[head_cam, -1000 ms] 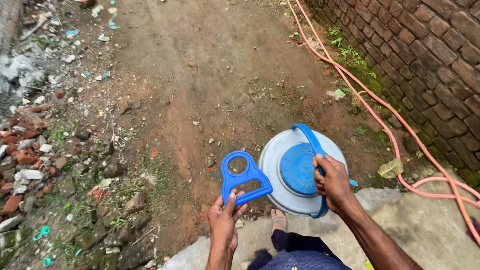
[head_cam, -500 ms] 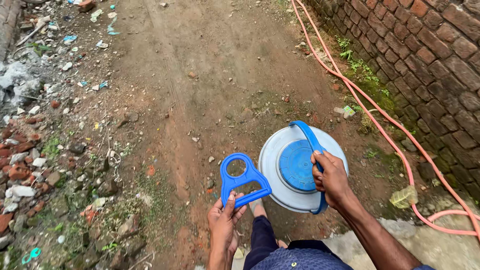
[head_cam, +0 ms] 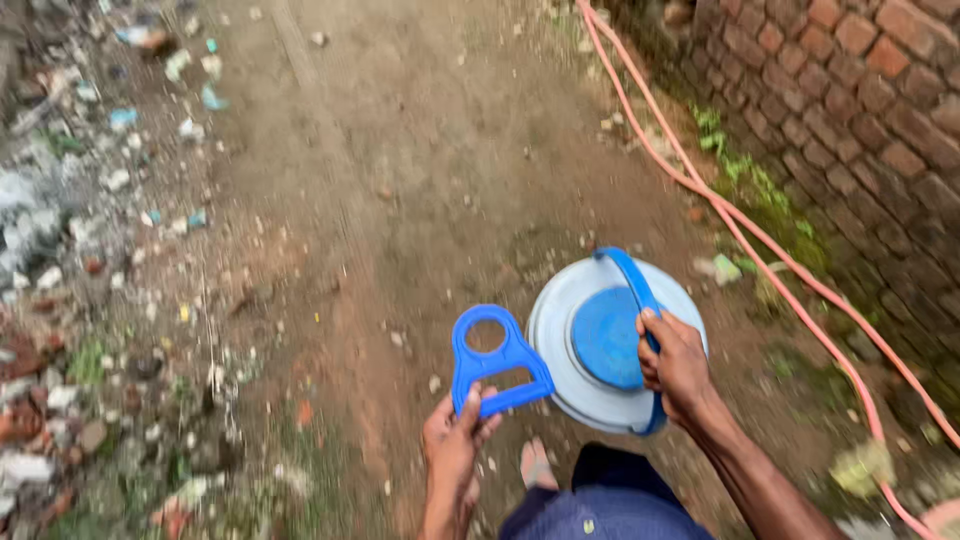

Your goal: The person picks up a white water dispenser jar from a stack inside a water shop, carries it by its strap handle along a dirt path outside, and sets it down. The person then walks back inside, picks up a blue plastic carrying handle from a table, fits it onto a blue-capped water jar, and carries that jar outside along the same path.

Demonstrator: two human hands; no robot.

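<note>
My right hand (head_cam: 676,364) grips the blue carrying handle of a large pale water jug (head_cam: 560,320) with a blue cap (head_cam: 606,336), held out in front of me above the dirt path. My left hand (head_cam: 452,440) holds a separate flat blue plastic handle piece (head_cam: 495,358) with a round hole and a grip slot, just left of the jug. Below the hands a bare foot (head_cam: 536,465) and dark trousers (head_cam: 610,500) show.
A red brick wall (head_cam: 860,130) runs along the right, with an orange hose (head_cam: 740,240) lying at its foot. Rubble, stones and litter (head_cam: 90,300) cover the left side. A brown dirt path (head_cam: 400,170) stretches ahead.
The view has advanced along the path; the hose and wall have slid backward. Both hands keep the same hold on the jug and the blue handle piece.
</note>
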